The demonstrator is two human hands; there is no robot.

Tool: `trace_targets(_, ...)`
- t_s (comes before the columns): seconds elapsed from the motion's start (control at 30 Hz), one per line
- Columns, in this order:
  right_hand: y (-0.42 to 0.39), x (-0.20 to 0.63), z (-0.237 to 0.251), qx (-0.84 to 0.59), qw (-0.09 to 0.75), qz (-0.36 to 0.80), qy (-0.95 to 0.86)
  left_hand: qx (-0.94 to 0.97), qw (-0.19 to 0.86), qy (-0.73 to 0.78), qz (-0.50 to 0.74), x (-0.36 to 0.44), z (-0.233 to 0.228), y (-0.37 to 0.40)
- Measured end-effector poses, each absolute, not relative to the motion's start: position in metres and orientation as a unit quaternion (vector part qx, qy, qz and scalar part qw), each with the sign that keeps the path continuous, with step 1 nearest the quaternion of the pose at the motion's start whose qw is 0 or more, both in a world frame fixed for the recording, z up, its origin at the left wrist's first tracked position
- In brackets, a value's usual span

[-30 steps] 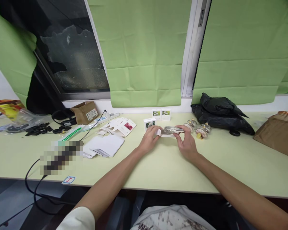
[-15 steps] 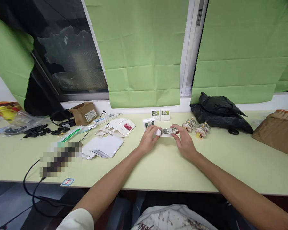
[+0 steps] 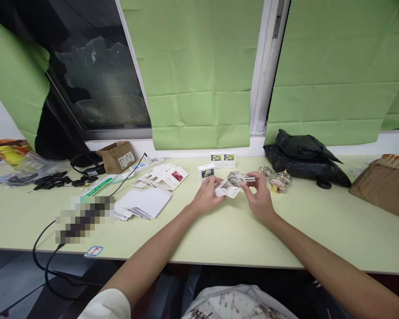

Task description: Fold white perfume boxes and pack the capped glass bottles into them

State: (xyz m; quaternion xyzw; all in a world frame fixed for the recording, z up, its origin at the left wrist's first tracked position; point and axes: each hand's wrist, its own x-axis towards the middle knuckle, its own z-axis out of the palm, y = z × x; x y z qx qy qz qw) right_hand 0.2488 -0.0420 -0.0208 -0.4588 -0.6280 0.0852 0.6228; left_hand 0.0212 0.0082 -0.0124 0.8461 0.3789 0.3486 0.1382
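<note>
I read this as a small packing or assembly workroom, office-like, not a home kitchen or shop floor. I see one long pale green worktable [image 3: 219,230] pushed against a window wall, green blinds [image 3: 199,75] partly down over dark glass. Stock is laid out in batches: small white printed boxes [image 3: 222,158] lined at the back, flat unfolded cartons [image 3: 164,176] and white sheets [image 3: 146,201] stacked left, several glass bottles [image 3: 275,177] grouped right. Shipping leftovers sit around: an open cardboard box [image 3: 117,156], a brown parcel [image 3: 382,186], a black plastic bag [image 3: 306,155], cables [image 3: 46,257] trailing off the edge.
</note>
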Motion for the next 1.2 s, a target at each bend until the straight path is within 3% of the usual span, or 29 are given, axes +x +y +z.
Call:
trace_targets(0.37,-0.035,0.250,-0.021,-0.444,0.672,0.171,-0.568,0.864,0.087,0.348,0.354,0.021,-0.018,0.010)
trace_targets(0.7,-0.033,0.248,-0.026,-0.438,0.642,0.219,-0.589,0.846,-0.003,0.394,0.360,0.024,-0.009,0.003)
trace_targets(0.93,-0.037,0.246,-0.023,-0.444,0.632,0.186,-0.608,0.851,-0.016,0.370,0.373,0.025,-0.008,0.006)
trace_targets(1.2,-0.047,0.244,-0.017,-0.457,0.609,0.118,-0.638,0.858,0.051,0.351,0.372,0.026,-0.009,0.002)
